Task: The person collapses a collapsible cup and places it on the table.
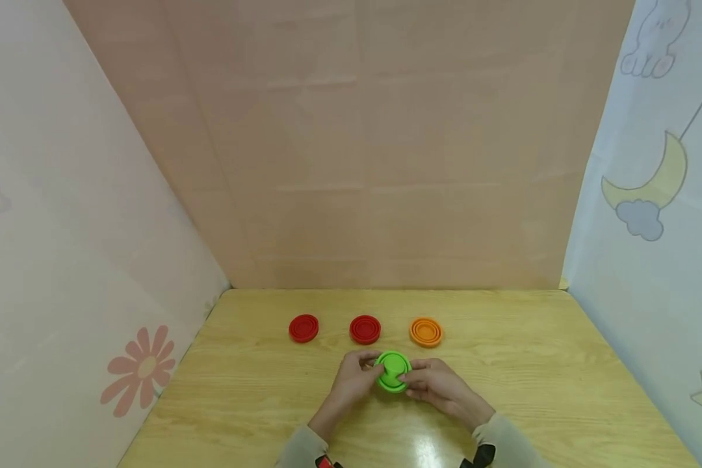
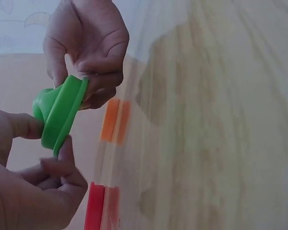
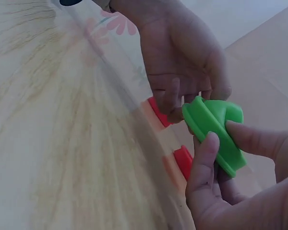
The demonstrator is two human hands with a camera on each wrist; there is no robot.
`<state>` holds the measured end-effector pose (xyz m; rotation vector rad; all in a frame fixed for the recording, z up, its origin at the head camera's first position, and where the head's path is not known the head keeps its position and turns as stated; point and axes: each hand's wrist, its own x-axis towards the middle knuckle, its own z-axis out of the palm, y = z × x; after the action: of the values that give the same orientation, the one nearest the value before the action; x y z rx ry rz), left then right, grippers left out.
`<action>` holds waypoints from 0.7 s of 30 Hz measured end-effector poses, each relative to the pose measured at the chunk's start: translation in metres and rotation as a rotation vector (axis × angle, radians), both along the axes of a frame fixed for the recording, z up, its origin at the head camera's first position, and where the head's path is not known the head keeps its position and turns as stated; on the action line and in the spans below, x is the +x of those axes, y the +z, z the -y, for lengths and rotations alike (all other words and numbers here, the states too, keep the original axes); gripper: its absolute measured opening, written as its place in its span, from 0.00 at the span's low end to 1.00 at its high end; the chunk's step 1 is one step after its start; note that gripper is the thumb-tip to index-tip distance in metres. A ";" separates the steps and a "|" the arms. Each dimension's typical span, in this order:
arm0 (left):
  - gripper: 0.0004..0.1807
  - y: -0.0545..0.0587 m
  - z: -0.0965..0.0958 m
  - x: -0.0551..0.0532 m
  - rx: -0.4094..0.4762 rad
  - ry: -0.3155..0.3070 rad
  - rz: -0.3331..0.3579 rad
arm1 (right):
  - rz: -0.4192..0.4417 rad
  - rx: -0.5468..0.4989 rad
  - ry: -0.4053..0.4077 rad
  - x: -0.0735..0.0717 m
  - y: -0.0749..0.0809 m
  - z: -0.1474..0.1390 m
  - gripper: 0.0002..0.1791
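A green collapsible cup (image 1: 393,372) is held up between both hands over the front middle of the table, its base partly pushed out of its rings. My left hand (image 1: 351,380) pinches its left side, thumb on the cup's wall and fingers at the rim. From the right, my right hand (image 1: 442,389) grips the opposite side the same way. In the left wrist view the cup (image 2: 62,115) is tilted on edge, with its wide rim toward the tabletop. The right wrist view shows the cup's bulging base (image 3: 230,112) beside the right thumb.
Behind the hands, two red collapsed cups, a left one (image 1: 303,329) and a middle one (image 1: 365,330), lie flat in a row with an orange collapsed cup (image 1: 426,332). The wood-grain table (image 1: 240,390) is bounded by a tan back panel (image 1: 386,162) and patterned side panels.
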<state>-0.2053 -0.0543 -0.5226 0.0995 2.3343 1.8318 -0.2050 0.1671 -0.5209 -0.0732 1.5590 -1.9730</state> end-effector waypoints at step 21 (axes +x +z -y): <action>0.28 -0.001 -0.002 0.003 0.110 -0.014 0.122 | -0.054 -0.001 -0.019 0.004 0.001 -0.002 0.23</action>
<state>-0.2024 -0.0524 -0.5233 0.0177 2.1469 1.9025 -0.2012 0.1688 -0.5195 -0.1141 1.5985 -2.0018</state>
